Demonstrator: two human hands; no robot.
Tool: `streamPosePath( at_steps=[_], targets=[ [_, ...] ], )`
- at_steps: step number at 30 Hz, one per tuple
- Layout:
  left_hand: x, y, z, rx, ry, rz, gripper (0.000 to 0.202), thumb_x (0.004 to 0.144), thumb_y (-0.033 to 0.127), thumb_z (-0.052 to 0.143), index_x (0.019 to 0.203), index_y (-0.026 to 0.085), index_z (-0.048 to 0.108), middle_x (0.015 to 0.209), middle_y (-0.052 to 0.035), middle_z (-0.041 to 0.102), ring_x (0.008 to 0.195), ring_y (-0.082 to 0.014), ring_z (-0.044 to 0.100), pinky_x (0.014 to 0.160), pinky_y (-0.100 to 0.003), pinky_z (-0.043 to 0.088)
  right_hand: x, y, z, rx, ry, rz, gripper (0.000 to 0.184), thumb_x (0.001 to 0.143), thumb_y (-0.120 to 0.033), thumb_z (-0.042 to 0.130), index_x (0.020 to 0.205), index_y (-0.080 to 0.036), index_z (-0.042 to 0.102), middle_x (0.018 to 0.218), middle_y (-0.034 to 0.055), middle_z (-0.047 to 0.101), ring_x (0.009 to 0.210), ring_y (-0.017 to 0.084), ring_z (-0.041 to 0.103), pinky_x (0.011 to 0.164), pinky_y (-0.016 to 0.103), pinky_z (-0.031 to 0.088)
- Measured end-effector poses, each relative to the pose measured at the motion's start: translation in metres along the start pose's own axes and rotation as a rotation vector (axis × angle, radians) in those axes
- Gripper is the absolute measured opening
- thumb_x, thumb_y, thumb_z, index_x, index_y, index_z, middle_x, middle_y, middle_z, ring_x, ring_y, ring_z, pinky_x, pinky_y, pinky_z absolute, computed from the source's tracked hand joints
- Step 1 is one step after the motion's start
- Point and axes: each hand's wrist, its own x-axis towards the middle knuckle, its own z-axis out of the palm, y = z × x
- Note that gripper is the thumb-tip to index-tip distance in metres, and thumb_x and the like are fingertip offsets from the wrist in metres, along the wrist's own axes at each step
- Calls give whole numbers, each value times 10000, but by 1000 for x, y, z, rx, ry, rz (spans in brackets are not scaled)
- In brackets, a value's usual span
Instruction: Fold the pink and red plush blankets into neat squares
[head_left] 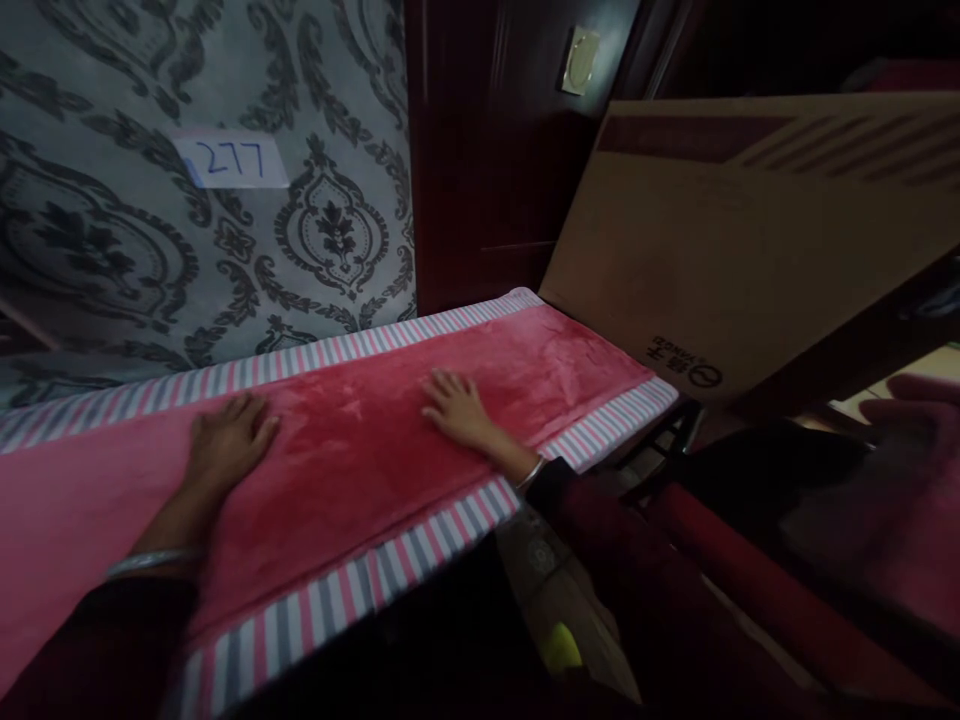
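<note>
A long ironing board with a striped cover edge (442, 535) stretches across the view, and a pink-red plush cloth (360, 440) lies spread along its top. My left hand (229, 440) rests palm down on the cloth at the left, its fingers pointing away from me. Farther right, my right hand (461, 412) lies flat on the same cloth with its fingers spread. Both palms are hidden against the fabric, and neither hand grasps anything. Pink, grey and white stripes show along both long sides of the cloth.
Patterned grey wallpaper (337, 230) bearing a paper marked 277 (232, 160) runs behind the board. A dark wooden door frame (480, 200) and a large cardboard box (750, 240) stand at the far right end. A red bar (787, 590) crosses the lower right.
</note>
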Motion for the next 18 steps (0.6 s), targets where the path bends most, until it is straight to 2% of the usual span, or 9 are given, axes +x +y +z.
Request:
streamPosePath(
  at_steps=[2,3,4,6,8,11,16,18],
  targets=[
    [-10,15,-2,34,-1,54,625,1048,414,176,1431,43,504,1555,-206,465,1486,-338,361,1203,-607,240,-4,-27,9,30,-25,-112,623,1038,-600,351,1592,-315,342,1690,49,242,1559,305,174,1222,602,167],
    [-16,24,1,47,-8,102,609,1032,421,229,1447,72,505,1569,-186,455,1497,-339,345,1211,-599,234,-6,-33,11,30,-27,-137,629,1035,-614,351,1586,-311,355,1683,43,265,1555,303,186,1224,593,172],
    [-24,32,5,54,-17,165,609,1011,442,283,1469,104,500,1591,-165,432,1512,-345,319,1217,-593,232,-8,-32,11,21,-23,-139,629,1034,-618,351,1582,-310,363,1674,39,290,1551,300,202,1227,583,175],
    [-41,47,19,59,-26,296,649,966,512,363,1511,179,480,1631,-125,376,1533,-368,266,1219,-610,224,-12,-15,9,-9,-8,-93,613,1040,-594,357,1578,-301,375,1665,43,313,1542,297,232,1229,568,183],
    [-54,55,34,53,-28,369,669,943,544,381,1521,221,478,1639,-106,362,1526,-378,281,1198,-623,263,-16,18,2,-44,-6,-3,591,1048,-552,365,1579,-291,376,1667,57,306,1540,304,237,1224,584,190],
    [-62,53,53,61,3,399,682,942,537,353,1520,202,487,1631,-120,365,1509,-391,313,1157,-642,319,-25,82,-10,-91,-19,147,575,1062,-497,350,1597,-288,333,1684,68,257,1552,305,202,1216,614,182],
    [-56,39,66,70,86,439,693,924,531,341,1524,219,490,1606,-112,396,1484,-393,364,1132,-641,362,-45,178,-28,-127,-38,320,567,1071,-496,302,1611,-321,285,1702,51,204,1564,282,162,1219,592,191],
    [-55,34,69,56,144,461,698,923,505,338,1581,274,381,1598,-91,399,1463,-390,401,1104,-642,394,-50,206,-35,-144,-42,381,572,1071,-497,295,1615,-323,270,1704,56,192,1560,288,177,1216,594,198]
  ],
)
